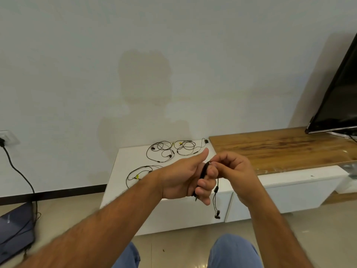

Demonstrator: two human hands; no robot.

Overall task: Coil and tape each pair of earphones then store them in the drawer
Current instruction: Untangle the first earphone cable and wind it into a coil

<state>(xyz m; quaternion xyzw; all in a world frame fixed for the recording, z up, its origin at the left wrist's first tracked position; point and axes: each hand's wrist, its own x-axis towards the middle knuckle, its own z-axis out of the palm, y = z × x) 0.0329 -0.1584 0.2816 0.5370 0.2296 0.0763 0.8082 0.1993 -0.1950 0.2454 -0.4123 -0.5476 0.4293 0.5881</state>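
1. The person sits facing a low white cabinet (123,171), which serves as the bench. The left hand (185,176) has its fingers (205,185) curled shut round a bundle of black earphone cable (203,172), with the thumb standing up clear of it.
2. The right hand (234,171) has its fingertips pinched together on the cable at the top of the bundle, just beside the left index finger. This looks like winding in progress.
3. A short tail hangs free below the hands, ending in the earbuds (217,214). So the coil seems nearly done.
4. To do it well, I would keep each turn lying flat beside the one under it, with light, even tension. Pulling hard could kink the thin wire.
5. The left fingers ought to hold firm until tape goes on, or the loops will likely spring apart.
6. I cannot see any tape roll, so it will have to be found with one hand while the other guards the coil.
7. Three more pairs wait loose on the bench: one at the back left (161,151), one at the back right (186,147), and one nearer (139,174), partly behind the left forearm.
8. The drawer fronts (280,192) below appear closed.
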